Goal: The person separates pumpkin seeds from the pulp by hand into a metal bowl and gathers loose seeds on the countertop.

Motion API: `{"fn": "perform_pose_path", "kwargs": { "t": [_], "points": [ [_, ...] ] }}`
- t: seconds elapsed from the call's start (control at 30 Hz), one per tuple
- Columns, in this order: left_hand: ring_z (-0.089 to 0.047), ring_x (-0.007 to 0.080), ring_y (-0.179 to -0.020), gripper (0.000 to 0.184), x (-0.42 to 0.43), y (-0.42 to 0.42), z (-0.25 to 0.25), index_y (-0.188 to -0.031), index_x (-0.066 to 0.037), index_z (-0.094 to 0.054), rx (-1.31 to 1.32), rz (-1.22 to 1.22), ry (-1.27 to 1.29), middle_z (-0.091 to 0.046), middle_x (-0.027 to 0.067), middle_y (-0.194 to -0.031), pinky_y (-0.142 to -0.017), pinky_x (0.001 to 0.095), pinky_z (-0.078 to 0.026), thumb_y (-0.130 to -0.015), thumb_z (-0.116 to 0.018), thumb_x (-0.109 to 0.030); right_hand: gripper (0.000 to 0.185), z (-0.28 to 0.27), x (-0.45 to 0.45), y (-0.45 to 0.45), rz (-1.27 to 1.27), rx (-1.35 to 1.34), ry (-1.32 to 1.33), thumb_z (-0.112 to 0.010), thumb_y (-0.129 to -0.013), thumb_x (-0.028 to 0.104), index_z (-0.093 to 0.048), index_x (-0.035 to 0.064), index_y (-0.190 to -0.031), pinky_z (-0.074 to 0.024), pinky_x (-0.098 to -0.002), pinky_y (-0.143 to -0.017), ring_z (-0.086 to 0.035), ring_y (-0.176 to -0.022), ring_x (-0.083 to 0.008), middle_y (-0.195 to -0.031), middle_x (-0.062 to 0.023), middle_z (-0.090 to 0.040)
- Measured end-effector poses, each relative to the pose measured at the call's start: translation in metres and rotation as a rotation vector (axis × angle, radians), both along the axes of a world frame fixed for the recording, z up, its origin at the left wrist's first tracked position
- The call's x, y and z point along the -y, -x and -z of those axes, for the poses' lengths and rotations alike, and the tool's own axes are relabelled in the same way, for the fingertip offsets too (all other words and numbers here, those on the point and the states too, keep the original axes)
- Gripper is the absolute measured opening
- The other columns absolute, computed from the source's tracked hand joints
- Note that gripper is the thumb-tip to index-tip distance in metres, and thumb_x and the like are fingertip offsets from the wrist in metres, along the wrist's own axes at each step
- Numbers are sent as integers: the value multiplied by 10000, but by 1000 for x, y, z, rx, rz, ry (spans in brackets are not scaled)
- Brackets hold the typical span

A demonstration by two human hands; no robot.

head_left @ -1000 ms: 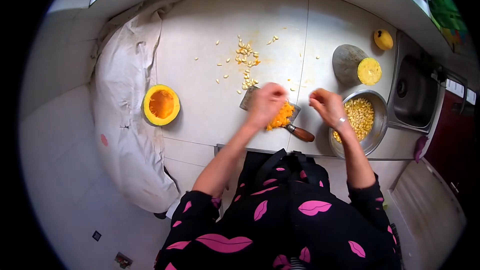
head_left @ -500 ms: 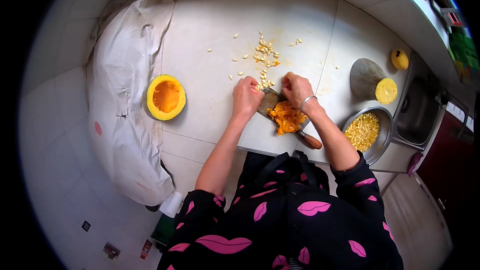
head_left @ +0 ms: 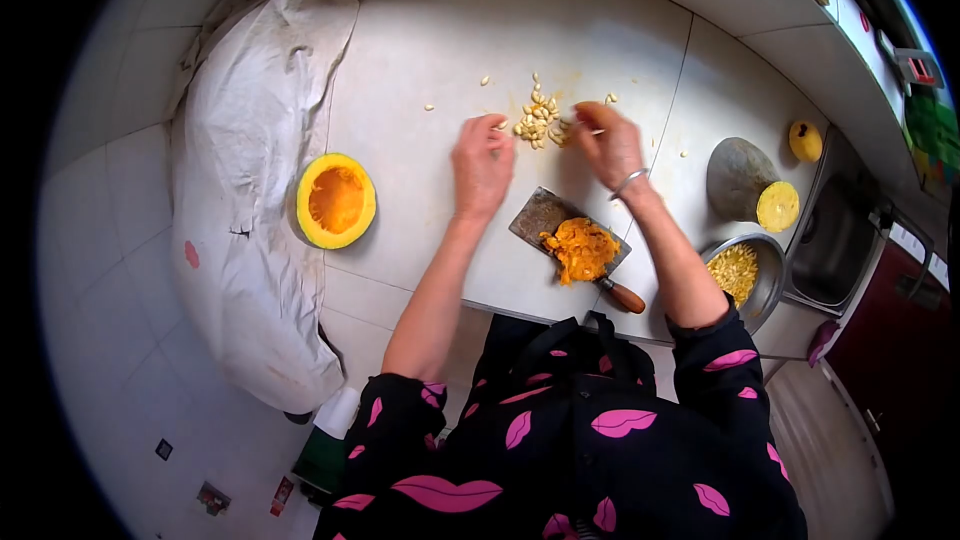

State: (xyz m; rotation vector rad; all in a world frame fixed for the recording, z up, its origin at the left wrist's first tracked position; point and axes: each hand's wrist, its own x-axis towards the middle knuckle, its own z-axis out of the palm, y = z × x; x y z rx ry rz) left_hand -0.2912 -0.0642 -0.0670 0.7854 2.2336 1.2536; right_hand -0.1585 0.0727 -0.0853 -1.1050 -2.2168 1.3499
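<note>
Pale pumpkin seeds (head_left: 537, 122) lie in a loose cluster on the countertop between my two hands. My left hand (head_left: 483, 168) is at the cluster's left side, slightly blurred, its fingers bent and thumb apart; a seed shows by the fingertips. Over the cluster's right edge, my right hand (head_left: 608, 145) has its fingers and thumb apart, also blurred, with a bracelet at the wrist. Nearer my body lies a cleaver (head_left: 543, 212) with a wooden handle, untouched. Orange stringy pumpkin pulp (head_left: 580, 250) is heaped on its blade.
A hollowed pumpkin half (head_left: 336, 200) stands at left beside a draped cloth (head_left: 250, 190). At right are a cut grey-green pumpkin piece (head_left: 740, 180), a small yellow piece (head_left: 804, 141), a metal bowl (head_left: 770, 275) of seeds, and a sink (head_left: 838, 230).
Both hands have moved away from the cleaver, farther out over the counter to either side of the seeds. The seeds sit in a tighter cluster. The cleaver's blade is more exposed.
</note>
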Motion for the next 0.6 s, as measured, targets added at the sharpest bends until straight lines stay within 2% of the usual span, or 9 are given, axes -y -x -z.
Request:
{"fn": "perform_pose_path", "kwargs": {
  "t": [0.03,0.07,0.13,0.23,0.27,0.43,0.47,0.53,0.6],
  "points": [
    [-575,242,-916,315,8,10,-6,-1018,10,-563,-6,-13,50,-547,150,-1004,-769,321,-502,-710,-589,68,236,-1,-14,-11,14,44,-123,-581,-744,-12,-598,24,-976,-509,-309,-694,-624,-750,-245,-863,-141,-620],
    [-540,264,-977,347,16,22,-5,-1050,14,-549,-141,-13,107,-531,158,-1041,-826,343,-470,-708,-578,68,276,3,-27,-23,14,107,-221,-565,-768,-29,-590,36,-1035,-532,-303,-661,-614,-731,-197,-904,-124,-594],
    [-472,306,-1098,412,28,42,4,-1112,21,-520,-412,-11,222,-501,173,-1115,-941,386,-405,-704,-555,70,334,-3,-42,-30,31,321,-284,-529,-721,-58,-555,58,-1033,-502,-375,-704,-579,-802,-309,-916,-141,-554],
    [-364,357,-1199,499,15,57,24,-1191,46,-457,-499,-26,217,-446,198,-1213,-1044,416,-283,-695,-505,88,369,3,-44,-14,-65,295,-447,-530,-690,-66,-532,65,-1035,-490,-405,-740,-547,-892,-336,-966,-151,-528],
    [-363,358,-1205,509,11,56,31,-1203,50,-446,-486,-3,195,-437,202,-1232,-1050,416,-280,-698,-485,98,377,5,-38,-5,-87,317,-375,-528,-675,-64,-516,57,-1031,-483,-407,-771,-532,-936,-345,-1001,-157,-520],
    [-347,347,-1248,534,-5,2,34,-1233,53,-424,-382,219,58,-404,208,-1297,-1078,411,-258,-706,-412,137,250,-5,12,30,-243,283,-267,-472,-785,16,-503,45,-1032,-494,-396,-755,-546,-905,-352,-973,-166,-508],
    [-353,334,-1251,536,-1,-9,27,-1241,50,-421,-318,302,68,-403,203,-1305,-1080,400,-264,-714,-400,143,258,-5,18,30,-297,321,-212,-490,-788,35,-509,42,-1045,-495,-390,-766,-553,-906,-348,-988,-164,-516],
    [-394,338,-1210,538,3,-16,19,-1223,45,-443,-165,362,-27,-433,196,-1272,-1061,379,-297,-698,-382,146,284,-7,20,24,-367,192,-187,-497,-787,40,-514,43,-1071,-493,-387,-776,-555,-921,-344,-1020,-162,-527],
    [-396,334,-1207,538,-5,5,16,-1230,39,-440,-283,317,-14,-438,190,-1267,-1053,372,-307,-704,-389,143,302,-6,2,29,-327,227,-294,-500,-781,36,-515,40,-1082,-490,-381,-789,-545,-952,-339,-1040,-158,-532]
  ]
}}
